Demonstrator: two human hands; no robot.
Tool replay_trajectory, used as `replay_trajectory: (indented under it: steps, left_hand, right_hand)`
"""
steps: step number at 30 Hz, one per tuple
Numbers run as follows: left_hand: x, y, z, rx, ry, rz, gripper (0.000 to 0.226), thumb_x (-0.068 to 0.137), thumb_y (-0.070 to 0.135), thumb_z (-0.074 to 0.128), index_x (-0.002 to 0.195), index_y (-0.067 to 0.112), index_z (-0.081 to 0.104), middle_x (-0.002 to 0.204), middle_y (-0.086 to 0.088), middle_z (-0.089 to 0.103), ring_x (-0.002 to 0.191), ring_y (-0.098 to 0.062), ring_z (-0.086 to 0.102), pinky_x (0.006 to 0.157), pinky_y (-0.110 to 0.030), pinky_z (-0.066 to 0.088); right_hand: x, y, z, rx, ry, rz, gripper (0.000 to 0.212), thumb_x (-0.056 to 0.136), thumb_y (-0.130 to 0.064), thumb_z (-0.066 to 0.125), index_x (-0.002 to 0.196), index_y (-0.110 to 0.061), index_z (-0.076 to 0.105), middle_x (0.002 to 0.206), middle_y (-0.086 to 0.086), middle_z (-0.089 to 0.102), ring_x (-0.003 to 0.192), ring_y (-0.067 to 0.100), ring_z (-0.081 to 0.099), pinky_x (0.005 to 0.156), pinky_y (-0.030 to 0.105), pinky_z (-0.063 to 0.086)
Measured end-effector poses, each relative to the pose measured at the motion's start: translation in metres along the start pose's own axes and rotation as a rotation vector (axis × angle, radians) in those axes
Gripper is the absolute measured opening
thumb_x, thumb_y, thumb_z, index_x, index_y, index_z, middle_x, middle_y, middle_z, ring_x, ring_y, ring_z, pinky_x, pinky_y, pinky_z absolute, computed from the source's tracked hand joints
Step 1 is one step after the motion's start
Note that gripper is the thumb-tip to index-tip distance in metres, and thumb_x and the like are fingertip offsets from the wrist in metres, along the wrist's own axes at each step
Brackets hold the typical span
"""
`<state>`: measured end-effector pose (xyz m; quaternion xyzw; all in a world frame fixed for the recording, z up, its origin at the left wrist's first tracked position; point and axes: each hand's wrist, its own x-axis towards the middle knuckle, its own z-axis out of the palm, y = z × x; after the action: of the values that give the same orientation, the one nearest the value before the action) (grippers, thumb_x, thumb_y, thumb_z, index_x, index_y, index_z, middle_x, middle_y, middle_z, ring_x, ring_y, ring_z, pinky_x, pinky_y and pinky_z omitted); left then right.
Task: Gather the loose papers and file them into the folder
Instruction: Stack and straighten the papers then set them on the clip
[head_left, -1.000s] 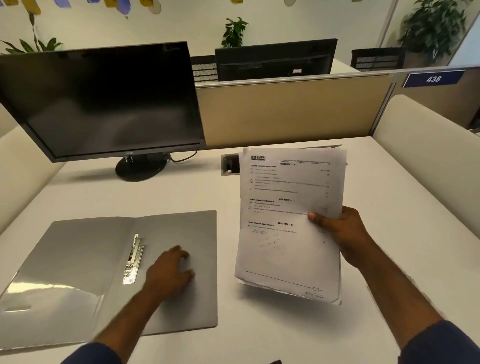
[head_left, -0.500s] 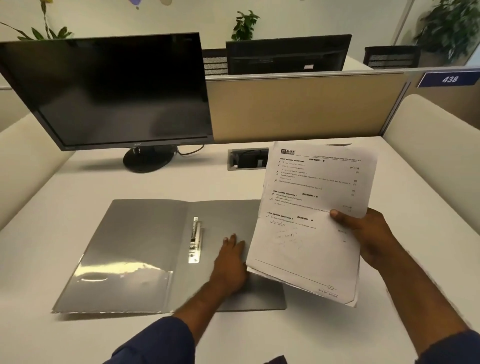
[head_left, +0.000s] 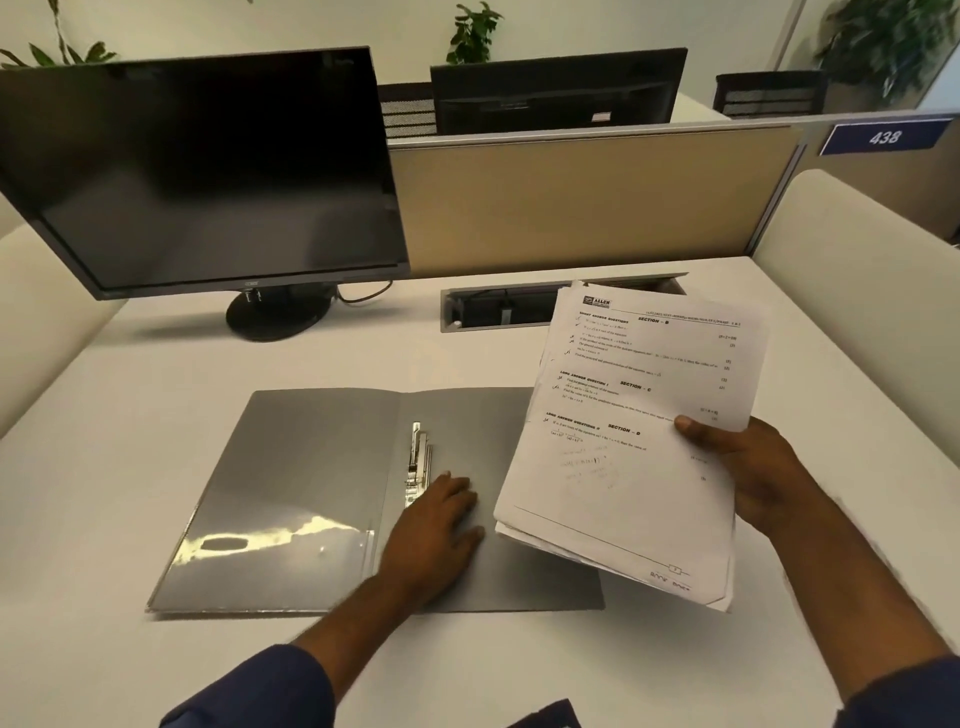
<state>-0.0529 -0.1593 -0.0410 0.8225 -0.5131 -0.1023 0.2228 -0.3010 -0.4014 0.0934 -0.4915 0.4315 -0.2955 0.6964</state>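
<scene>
A grey folder (head_left: 306, 467) lies open and flat on the white desk, its metal clip (head_left: 418, 460) along the spine. My left hand (head_left: 436, 530) rests palm down on the folder's right leaf, fingers near the clip's lower end. My right hand (head_left: 753, 473) holds a stack of printed papers (head_left: 623, 441) by its right edge, tilted above the desk and overlapping the folder's right side. The thumb lies on the top sheet.
A black monitor (head_left: 197, 171) on a round stand stands at the back left. A cable slot (head_left: 498, 309) is cut into the desk (head_left: 156, 389) behind the papers. A beige partition (head_left: 587, 197) closes the back, and padded side walls flank the desk.
The view has shifted left, so the folder now sits more central. My left hand has slid toward the clip. The papers stay held in my right hand, tilted a little more.
</scene>
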Motion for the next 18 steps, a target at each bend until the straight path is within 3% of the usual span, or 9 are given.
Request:
replay_trajectory:
  steps: [4, 6, 8, 10, 12, 16, 18]
  left_hand:
    - [-0.018, 0.002, 0.012, -0.038, -0.033, 0.039, 0.057, 0.099, 0.043, 0.046, 0.151, 0.024, 0.037, 0.16, 0.008, 0.029, 0.151, -0.016, 0.019, 0.123, -0.03, 0.016]
    - [-0.017, 0.02, 0.012, -0.169, -0.001, 0.037, 0.051, 0.098, 0.038, 0.052, 0.148, 0.029, 0.041, 0.154, 0.009, 0.041, 0.145, -0.017, 0.032, 0.119, -0.034, 0.028]
    - [-0.016, 0.042, 0.007, -0.393, 0.037, -0.008, 0.041, 0.096, 0.032, 0.059, 0.136, 0.03, 0.053, 0.136, 0.011, 0.057, 0.128, -0.01, 0.051, 0.109, -0.033, 0.044]
    - [-0.019, 0.062, 0.005, -0.664, 0.022, -0.07, 0.033, 0.094, 0.024, 0.064, 0.126, 0.023, 0.06, 0.12, 0.017, 0.066, 0.114, -0.001, 0.06, 0.096, -0.022, 0.051]
    - [-0.023, 0.073, 0.008, -0.808, 0.019, -0.032, 0.03, 0.094, 0.015, 0.064, 0.124, 0.011, 0.063, 0.114, 0.02, 0.069, 0.111, -0.001, 0.063, 0.09, -0.014, 0.051]
    - [-0.028, 0.076, 0.009, -0.865, -0.004, 0.009, 0.039, 0.09, 0.017, 0.07, 0.127, 0.011, 0.058, 0.121, 0.005, 0.068, 0.116, -0.011, 0.063, 0.097, -0.026, 0.053]
    - [-0.027, 0.071, 0.009, -0.761, 0.003, -0.019, 0.038, 0.089, 0.024, 0.071, 0.126, 0.025, 0.06, 0.12, 0.014, 0.067, 0.114, -0.004, 0.062, 0.096, -0.023, 0.052]
  right_hand:
    - [0.005, 0.008, 0.007, 0.003, -0.045, 0.056, 0.05, 0.073, -0.015, 0.077, 0.121, -0.01, 0.065, 0.117, 0.012, 0.072, 0.106, 0.037, 0.067, 0.095, 0.054, 0.051]
    - [0.007, 0.011, 0.01, -0.002, -0.06, 0.07, 0.054, 0.069, -0.018, 0.078, 0.122, -0.011, 0.065, 0.117, 0.011, 0.072, 0.106, 0.037, 0.067, 0.095, 0.056, 0.05]
    - [0.009, 0.015, 0.011, -0.003, -0.074, 0.089, 0.056, 0.069, -0.019, 0.078, 0.123, -0.012, 0.065, 0.118, 0.012, 0.071, 0.107, 0.037, 0.067, 0.096, 0.057, 0.049]
    - [0.01, 0.02, 0.011, -0.002, -0.103, 0.108, 0.055, 0.071, -0.018, 0.077, 0.124, -0.012, 0.065, 0.12, 0.012, 0.07, 0.108, 0.037, 0.066, 0.097, 0.057, 0.049]
    - [0.011, 0.024, 0.008, -0.002, -0.126, 0.128, 0.056, 0.071, -0.017, 0.077, 0.125, -0.012, 0.064, 0.122, 0.013, 0.069, 0.111, 0.037, 0.065, 0.1, 0.057, 0.047]
    - [0.014, 0.032, -0.002, -0.006, -0.144, 0.175, 0.057, 0.072, -0.016, 0.076, 0.128, -0.011, 0.062, 0.124, 0.015, 0.068, 0.114, 0.04, 0.063, 0.103, 0.06, 0.043]
    - [0.013, 0.038, -0.007, 0.004, -0.141, 0.195, 0.054, 0.074, -0.015, 0.074, 0.127, -0.011, 0.062, 0.124, 0.016, 0.068, 0.112, 0.04, 0.064, 0.102, 0.059, 0.044]
